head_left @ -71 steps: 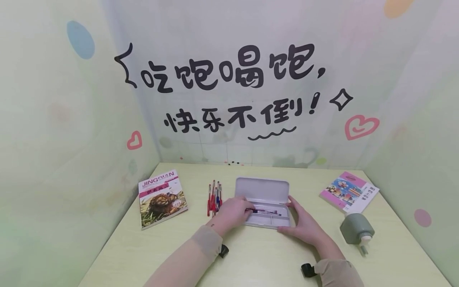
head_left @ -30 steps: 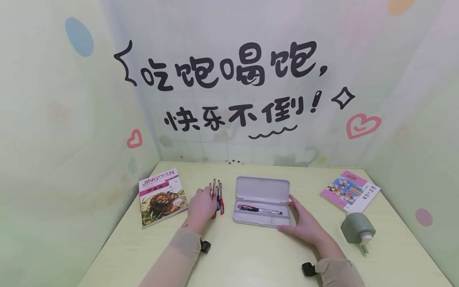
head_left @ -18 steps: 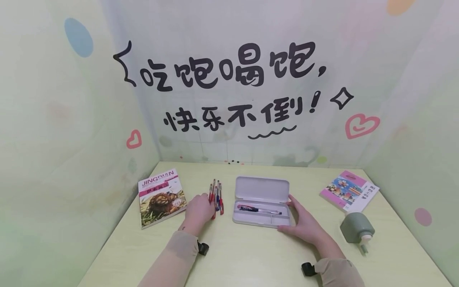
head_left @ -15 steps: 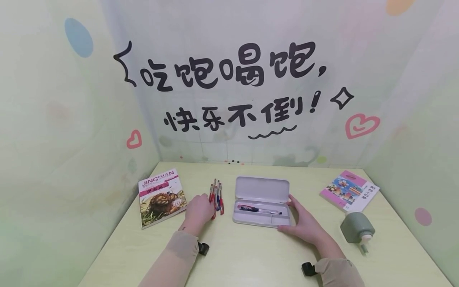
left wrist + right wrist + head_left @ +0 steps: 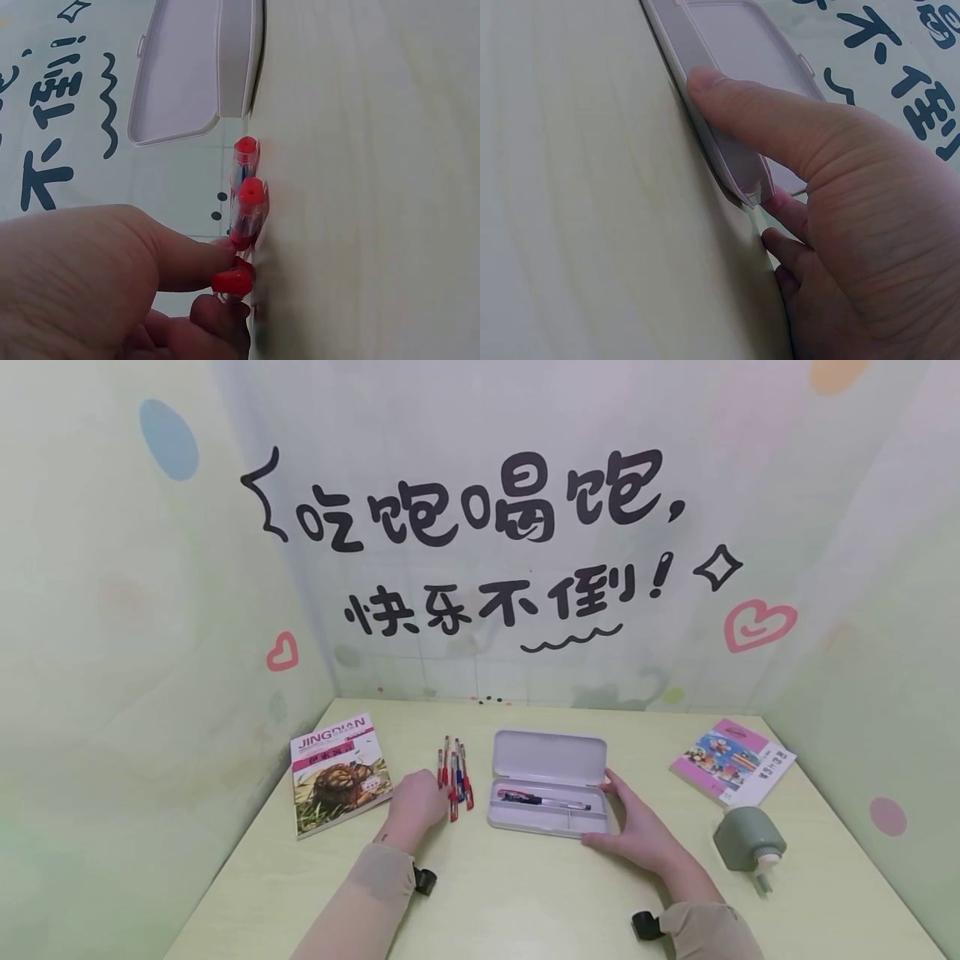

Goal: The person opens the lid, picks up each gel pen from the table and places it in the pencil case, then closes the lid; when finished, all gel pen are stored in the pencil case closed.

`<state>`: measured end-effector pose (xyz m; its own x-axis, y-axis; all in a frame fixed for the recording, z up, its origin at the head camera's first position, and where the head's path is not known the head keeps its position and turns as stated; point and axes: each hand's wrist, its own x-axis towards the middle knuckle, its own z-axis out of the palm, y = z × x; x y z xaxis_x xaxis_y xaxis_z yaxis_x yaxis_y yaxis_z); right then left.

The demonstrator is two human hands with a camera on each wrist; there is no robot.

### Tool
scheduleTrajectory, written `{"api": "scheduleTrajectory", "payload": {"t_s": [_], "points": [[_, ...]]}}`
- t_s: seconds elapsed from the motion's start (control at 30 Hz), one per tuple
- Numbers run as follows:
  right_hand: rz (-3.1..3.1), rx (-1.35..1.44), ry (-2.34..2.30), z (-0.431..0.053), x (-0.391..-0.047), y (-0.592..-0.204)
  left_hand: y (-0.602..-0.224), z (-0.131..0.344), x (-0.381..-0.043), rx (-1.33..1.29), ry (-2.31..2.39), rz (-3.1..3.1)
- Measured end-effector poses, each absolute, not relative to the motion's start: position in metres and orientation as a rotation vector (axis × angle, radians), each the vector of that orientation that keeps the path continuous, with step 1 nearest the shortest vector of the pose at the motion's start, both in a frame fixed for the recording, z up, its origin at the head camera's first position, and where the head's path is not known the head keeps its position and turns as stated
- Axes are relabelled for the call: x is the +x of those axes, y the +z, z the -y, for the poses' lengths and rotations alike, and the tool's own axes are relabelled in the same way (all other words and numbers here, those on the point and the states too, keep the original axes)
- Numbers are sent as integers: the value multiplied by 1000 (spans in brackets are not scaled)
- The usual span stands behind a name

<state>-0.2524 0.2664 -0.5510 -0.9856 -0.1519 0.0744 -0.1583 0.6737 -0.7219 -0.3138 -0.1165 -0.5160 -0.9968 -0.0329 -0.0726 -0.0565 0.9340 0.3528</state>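
In the head view my left hand (image 5: 418, 802) is at the left side of a small bunch of gel pens (image 5: 460, 781) with red or blue caps. The left wrist view shows its thumb and a finger pinching one red gel pen (image 5: 232, 282) near the end; more red pen ends (image 5: 252, 190) point toward that camera. To the right lies a pale lilac pencil case (image 5: 550, 757), lid raised, with dark and pink-capped pens (image 5: 525, 797) in its long compartment. My right hand (image 5: 637, 835) grips the case's right end, thumb (image 5: 727, 94) over the front edge, fingers behind.
A book with a lion cover (image 5: 341, 781) lies left of the pens. At the right are a pink book (image 5: 723, 760) and a grey-green pump bottle (image 5: 748, 837) lying on the table (image 5: 525, 902). Printed cloth walls stand at the back and sides.
My left hand has gone from the pencil case, where it was at a pen, leftward to the bunch of pens. Some pens there have just shifted slightly. My right hand stays on the case.
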Motion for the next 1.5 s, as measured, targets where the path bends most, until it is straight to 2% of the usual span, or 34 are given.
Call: {"api": "scheduleTrajectory", "payload": {"t_s": [0.8, 1.1, 1.5], "points": [[2882, 248, 1257, -264, -251, -550, -510, 115, -313, -67, 660, -3066], [2851, 283, 1256, -266, -253, -551, -503, 84, -308, 104, 704, -3171], [2853, 283, 1256, -266, -251, -549, -490, 36, -297, 520, 471, -3171]]}}
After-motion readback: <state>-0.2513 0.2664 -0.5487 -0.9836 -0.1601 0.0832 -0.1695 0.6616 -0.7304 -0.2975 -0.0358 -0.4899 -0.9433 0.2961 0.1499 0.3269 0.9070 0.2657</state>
